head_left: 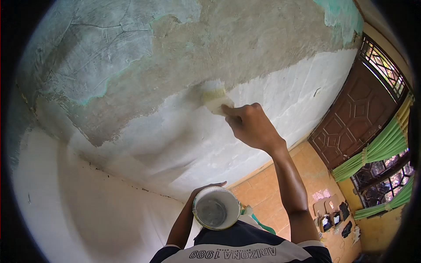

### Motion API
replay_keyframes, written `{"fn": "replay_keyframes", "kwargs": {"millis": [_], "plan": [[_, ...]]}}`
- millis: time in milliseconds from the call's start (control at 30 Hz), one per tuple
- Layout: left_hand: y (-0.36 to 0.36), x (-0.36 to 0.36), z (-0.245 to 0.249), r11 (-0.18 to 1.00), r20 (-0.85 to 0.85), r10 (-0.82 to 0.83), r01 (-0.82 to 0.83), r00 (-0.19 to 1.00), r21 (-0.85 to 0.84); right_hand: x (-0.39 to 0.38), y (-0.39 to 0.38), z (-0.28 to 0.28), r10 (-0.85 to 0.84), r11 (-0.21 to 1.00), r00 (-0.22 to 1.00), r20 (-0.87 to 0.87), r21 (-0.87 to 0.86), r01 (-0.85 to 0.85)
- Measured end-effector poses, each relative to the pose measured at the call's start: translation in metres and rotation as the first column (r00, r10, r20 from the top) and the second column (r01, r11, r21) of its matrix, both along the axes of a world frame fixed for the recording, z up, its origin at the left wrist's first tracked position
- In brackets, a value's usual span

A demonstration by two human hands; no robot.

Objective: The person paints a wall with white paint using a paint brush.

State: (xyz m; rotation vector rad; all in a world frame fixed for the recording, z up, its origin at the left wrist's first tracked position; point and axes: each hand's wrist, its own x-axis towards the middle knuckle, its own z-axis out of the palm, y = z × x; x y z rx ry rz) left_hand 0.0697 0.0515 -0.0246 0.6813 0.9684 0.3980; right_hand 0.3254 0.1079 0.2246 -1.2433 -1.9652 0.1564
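Observation:
My right hand [247,122] is closed round the handle of a wide paintbrush [215,101]. Its bristles meet the wall [188,127] near the border between fresh white paint and bare grey-brown plaster. Close to my body, my left hand [210,186] wraps round a paint bucket [217,208] from its far side. Most of those fingers are hidden behind the bucket. The bucket's rim is smeared with paint, and a pale grey-white layer shows at its bottom.
Old turquoise paint [340,17] remains high on the wall. A white side wall [87,197] meets it at a corner on the left. To the right are a brown door [355,109], green curtains [372,158] over a window, and an open cardboard box [326,221] on the orange tiled floor [263,186].

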Motion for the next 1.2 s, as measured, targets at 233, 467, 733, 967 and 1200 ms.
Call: {"fn": "replay_keyframes", "kwargs": {"millis": [233,467,733,967,1200], "plan": [[0.002,0.011,0.022,0.977,-0.137,0.039,-0.067,0.990,-0.203,0.002,-0.006,0.007,-0.098,0.986,0.983,-0.156,0.121,0.118],[0.014,0.013,0.000,0.934,-0.124,-0.062,0.014,0.990,-0.356,0.008,-0.006,-0.004,-0.082,0.995,0.995,0.061,0.060,0.079],[0.004,0.007,-0.006,0.970,-0.132,0.073,-0.101,0.989,-0.220,-0.002,0.004,-0.010,-0.146,0.981,0.987,0.066,0.139,0.136],[0.007,0.007,0.000,0.956,-0.144,0.072,-0.110,0.987,-0.273,0.002,-0.004,0.003,-0.186,0.970,0.978,0.091,0.179,0.168],[0.009,0.005,0.008,0.966,-0.161,0.083,-0.119,0.983,-0.228,0.009,-0.005,-0.009,-0.316,0.942,0.944,0.096,0.148,0.301]]}}
